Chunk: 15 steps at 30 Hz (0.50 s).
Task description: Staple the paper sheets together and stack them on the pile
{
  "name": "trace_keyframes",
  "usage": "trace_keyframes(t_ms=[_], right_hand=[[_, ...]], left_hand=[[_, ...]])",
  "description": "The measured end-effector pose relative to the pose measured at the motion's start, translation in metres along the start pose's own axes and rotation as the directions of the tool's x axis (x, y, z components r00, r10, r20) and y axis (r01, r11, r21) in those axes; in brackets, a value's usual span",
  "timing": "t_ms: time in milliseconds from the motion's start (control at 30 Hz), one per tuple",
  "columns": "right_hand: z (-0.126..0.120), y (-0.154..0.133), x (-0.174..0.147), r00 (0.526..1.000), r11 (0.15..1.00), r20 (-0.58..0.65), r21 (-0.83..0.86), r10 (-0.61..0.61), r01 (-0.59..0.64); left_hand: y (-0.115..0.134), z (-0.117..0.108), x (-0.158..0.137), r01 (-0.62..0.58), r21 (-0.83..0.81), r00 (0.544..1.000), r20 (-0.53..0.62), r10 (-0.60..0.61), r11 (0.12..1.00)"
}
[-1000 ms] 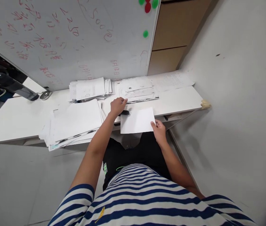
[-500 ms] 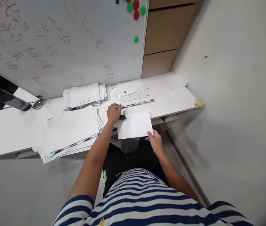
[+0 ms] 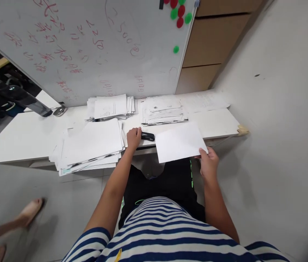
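My left hand (image 3: 134,138) is closed around the rear of a black stapler (image 3: 147,136) resting at the front edge of the white table (image 3: 216,123). Between thumb and fingers, my right hand (image 3: 208,163) pinches the near right corner of a white sheet of paper (image 3: 179,142). The sheet is tilted and reaches over the table's front edge, its left side just apart from the stapler's nose. Whether it is one sheet or more I cannot tell. Left of my left hand lies a large stack of papers (image 3: 94,140).
Two more paper piles, one at the back left (image 3: 111,106) and one at the back middle (image 3: 164,109), lie before a whiteboard (image 3: 148,69) with magnets. A dark bottle (image 3: 35,103) lies at the left. A wall (image 3: 284,127) borders the right. Another person's foot (image 3: 31,213) shows lower left.
The paper in my right hand has moved right, away from the stapler, which now shows more fully. The view has shifted left, and another person's feet have come into sight.
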State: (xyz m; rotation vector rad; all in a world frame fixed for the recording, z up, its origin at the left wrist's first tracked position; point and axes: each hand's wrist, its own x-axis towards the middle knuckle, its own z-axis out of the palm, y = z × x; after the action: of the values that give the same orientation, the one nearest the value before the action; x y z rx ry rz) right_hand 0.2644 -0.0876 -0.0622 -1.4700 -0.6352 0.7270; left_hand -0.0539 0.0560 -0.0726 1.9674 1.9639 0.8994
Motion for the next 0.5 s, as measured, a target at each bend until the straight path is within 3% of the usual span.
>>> trace_keyframes(t_ms=[167,367,500], right_hand=[[-0.005,-0.009,-0.003,0.998,0.999,-0.061,0.039,-0.029,0.031],[0.011,-0.003,-0.02,0.989,0.968,0.046,0.206,0.139,-0.146],[0.044,-0.014,-0.028,0.961,0.929,0.202,0.28,0.187,-0.24]], left_hand=[[0.001,0.0,-0.001,-0.022,0.001,1.0,-0.007,0.022,1.0],[0.002,0.0,-0.001,-0.022,0.0,1.0,0.006,0.022,1.0],[0.001,0.002,-0.001,-0.012,0.015,1.0,0.006,0.012,1.0]])
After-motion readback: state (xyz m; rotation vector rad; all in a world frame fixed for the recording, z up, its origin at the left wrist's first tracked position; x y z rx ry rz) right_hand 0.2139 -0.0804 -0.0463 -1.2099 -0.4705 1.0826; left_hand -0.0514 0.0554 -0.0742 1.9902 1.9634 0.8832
